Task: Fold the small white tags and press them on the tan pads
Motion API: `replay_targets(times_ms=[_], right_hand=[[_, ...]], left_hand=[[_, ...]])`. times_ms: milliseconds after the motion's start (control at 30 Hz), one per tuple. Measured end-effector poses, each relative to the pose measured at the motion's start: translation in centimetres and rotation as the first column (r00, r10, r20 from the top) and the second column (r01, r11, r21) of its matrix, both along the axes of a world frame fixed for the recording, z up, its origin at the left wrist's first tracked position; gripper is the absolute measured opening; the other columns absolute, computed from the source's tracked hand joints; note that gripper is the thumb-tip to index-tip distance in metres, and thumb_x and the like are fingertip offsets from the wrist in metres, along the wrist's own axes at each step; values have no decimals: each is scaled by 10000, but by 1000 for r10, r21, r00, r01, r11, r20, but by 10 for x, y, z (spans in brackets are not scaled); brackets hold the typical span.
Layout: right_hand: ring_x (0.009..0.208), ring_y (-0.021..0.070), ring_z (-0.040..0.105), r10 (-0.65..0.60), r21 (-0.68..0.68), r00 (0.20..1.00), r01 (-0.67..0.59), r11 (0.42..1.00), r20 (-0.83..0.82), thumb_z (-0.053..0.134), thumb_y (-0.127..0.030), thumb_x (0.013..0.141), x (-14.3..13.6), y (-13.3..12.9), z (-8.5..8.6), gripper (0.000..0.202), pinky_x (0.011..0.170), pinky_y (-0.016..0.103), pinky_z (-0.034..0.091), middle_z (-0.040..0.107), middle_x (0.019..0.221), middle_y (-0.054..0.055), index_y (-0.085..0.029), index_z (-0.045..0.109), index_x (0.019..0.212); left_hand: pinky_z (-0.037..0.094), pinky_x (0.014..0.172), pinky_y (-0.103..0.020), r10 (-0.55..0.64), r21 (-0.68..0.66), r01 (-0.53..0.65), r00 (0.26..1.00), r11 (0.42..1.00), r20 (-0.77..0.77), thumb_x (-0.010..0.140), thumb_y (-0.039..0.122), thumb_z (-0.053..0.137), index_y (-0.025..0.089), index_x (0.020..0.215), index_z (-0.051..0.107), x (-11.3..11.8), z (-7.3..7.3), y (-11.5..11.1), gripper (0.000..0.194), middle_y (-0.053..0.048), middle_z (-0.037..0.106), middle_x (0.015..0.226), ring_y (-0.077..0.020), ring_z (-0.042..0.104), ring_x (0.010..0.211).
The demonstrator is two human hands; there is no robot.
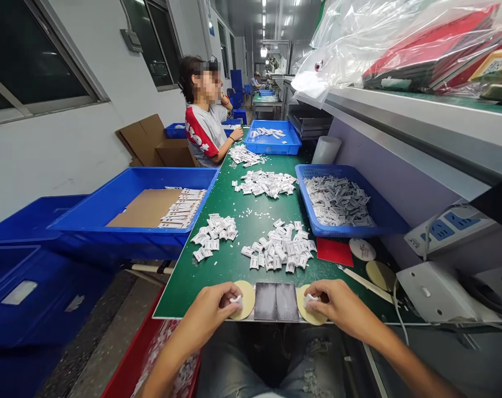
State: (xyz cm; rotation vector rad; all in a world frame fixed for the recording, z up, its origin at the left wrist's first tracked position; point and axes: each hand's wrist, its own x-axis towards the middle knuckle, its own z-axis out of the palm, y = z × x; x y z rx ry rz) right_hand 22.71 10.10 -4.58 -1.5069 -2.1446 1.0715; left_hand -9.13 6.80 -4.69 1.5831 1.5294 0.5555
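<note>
At the near edge of the green table (242, 221), my left hand (218, 301) pinches a small white piece (236, 299) over a round yellow disc (246, 301). My right hand (328, 298) holds another white piece (310, 299) over a second yellow disc (303, 312). Two dark grey plates (276, 302) lie side by side between the discs. Beyond them are a large heap of white pieces (282, 246) and, to its left, a smaller heap (215, 232).
A blue basket (383, 224) of white pieces stands at the right, near a red card (334, 252) and a knife (369, 284). A blue bin (110, 226) is at the left. A person (203, 119) sits farther along by a blue tray (273, 148).
</note>
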Motion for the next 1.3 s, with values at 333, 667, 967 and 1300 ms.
replay_targets(times_ms=[333,667,967,1300], right_hand=[[719,199,609,-101,123,995,103,987,-21,607,-327,812,13,16,0,179,642,285,393,714,786,42,-193,726,827],[737,202,632,-93,138,995,97,986,-37,580,-306,837,14,12,-8,189,654,287,418,722,792,43,-202,737,841],[827,215,615,-157,277,987,143,950,31,579,-306,864,14,0,-11,181,736,308,429,704,865,64,-202,722,902],[811,208,616,-183,286,979,151,946,89,615,-303,827,16,9,-16,154,690,287,404,713,827,51,-206,727,867]], left_hand=[[389,628,-251,260,272,-224,960,936,-102,824,412,613,221,892,718,-2,3,10,229,-24,698,779,-178,582,672],[399,611,-240,202,203,-175,972,963,-121,762,412,676,226,862,733,-6,-3,17,219,-15,708,756,-166,597,648],[384,588,-237,216,279,-164,962,946,-168,798,429,640,234,907,733,-5,-9,2,242,-12,705,783,-150,557,612],[356,572,-233,273,310,-195,934,931,-231,803,433,644,260,934,733,1,-17,9,235,1,721,787,-157,585,627]])
